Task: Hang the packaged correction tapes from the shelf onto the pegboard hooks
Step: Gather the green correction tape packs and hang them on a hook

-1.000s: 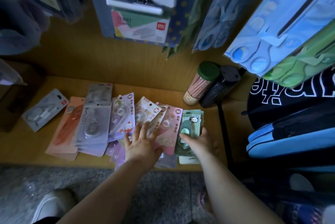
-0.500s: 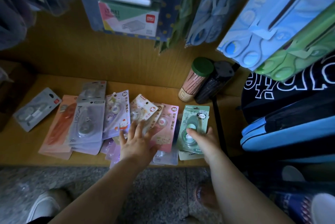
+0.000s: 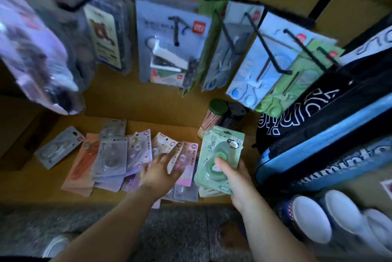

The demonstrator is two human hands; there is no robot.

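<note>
My right hand (image 3: pixel 234 179) grips a green packaged correction tape (image 3: pixel 219 155) with a panda on it, lifted off the wooden shelf (image 3: pixel 34 185). Under it lies another green pack (image 3: pixel 209 192). My left hand (image 3: pixel 160 171) pinches the lower edge of a white-and-orange pack (image 3: pixel 164 145), tilting it up from the spread of packs. Pink (image 3: pixel 187 164), lilac (image 3: pixel 139 152), grey (image 3: pixel 111 156) and orange (image 3: pixel 82 162) packs lie fanned across the shelf, with one grey pack (image 3: pixel 58 147) apart at the left. Black pegboard hooks (image 3: pixel 267 49) jut out above.
Carded staplers (image 3: pixel 169 45) and blue and green scissors packs (image 3: pixel 252 75) hang on the hooks above the shelf. A green-lidded tube (image 3: pixel 212 118) and a black one (image 3: pixel 232 115) stand at the back. Bags (image 3: pixel 326 130) fill the right; white bowls (image 3: pixel 314 219) sit below.
My right hand has lifted the green pack up off the shelf. My left hand went from lying flat on the packs to pinching one. The view tilted up, showing the hooks.
</note>
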